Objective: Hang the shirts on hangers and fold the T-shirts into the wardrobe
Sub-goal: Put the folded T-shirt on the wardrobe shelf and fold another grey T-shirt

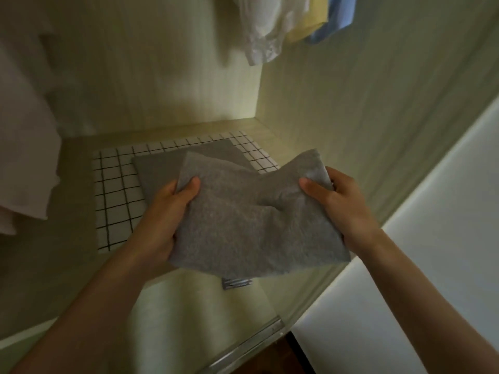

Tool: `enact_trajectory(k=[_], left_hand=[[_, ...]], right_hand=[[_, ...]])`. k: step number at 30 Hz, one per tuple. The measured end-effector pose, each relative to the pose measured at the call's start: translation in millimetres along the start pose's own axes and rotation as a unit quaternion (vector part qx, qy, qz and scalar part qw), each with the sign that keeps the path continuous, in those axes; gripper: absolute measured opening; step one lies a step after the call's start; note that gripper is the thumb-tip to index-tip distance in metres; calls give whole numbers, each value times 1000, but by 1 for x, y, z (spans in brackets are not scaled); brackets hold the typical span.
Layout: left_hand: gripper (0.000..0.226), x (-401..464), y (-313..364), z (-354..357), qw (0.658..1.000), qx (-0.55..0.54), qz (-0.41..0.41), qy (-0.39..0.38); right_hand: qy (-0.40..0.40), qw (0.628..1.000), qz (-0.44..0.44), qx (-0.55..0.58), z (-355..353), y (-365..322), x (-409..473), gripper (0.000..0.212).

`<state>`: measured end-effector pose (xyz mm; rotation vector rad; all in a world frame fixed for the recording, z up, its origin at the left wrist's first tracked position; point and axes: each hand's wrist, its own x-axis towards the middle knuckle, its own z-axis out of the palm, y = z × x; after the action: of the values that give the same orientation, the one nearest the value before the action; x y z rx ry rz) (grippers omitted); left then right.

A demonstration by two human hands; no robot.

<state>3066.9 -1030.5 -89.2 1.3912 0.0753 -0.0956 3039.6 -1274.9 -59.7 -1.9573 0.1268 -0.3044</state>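
A folded light grey T-shirt (pixel 243 222) hangs in the air above the wardrobe floor (pixel 194 300). My left hand (pixel 164 214) grips its left edge, thumb on top. Its right edge is gripped the same way by my right hand (pixel 340 203). The shirt sags in the middle between them. Behind it, on the floor, lies a darker grey folded T-shirt (pixel 167 168) on top of a white folded garment with a black grid pattern (pixel 116 190).
White (pixel 264 25), yellow (pixel 310 20) and blue (pixel 337 17) shirts hang at the top right. A pale pink garment (pixel 24 147) hangs at the left. The wardrobe's side wall (pixel 364 103) rises on the right, with a sliding-door rail (pixel 253 344) along the front edge.
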Motion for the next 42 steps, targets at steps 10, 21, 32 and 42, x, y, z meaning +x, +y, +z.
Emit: enact_trajectory(k=[10, 21, 32, 42], left_hand=[[11, 44, 15, -24, 988, 7, 9, 151], [20, 91, 34, -20, 981, 75, -37, 176], [43, 151, -6, -51, 963, 50, -168, 202], [90, 145, -10, -86, 959, 187, -205, 58]], right_hand=[[-161, 978, 2, 131, 48, 6, 117, 13], [-267, 953, 31, 138, 86, 12, 217, 14], [-270, 947, 162, 59, 131, 68, 250, 21], [-347, 919, 180, -40, 113, 78, 246, 36]])
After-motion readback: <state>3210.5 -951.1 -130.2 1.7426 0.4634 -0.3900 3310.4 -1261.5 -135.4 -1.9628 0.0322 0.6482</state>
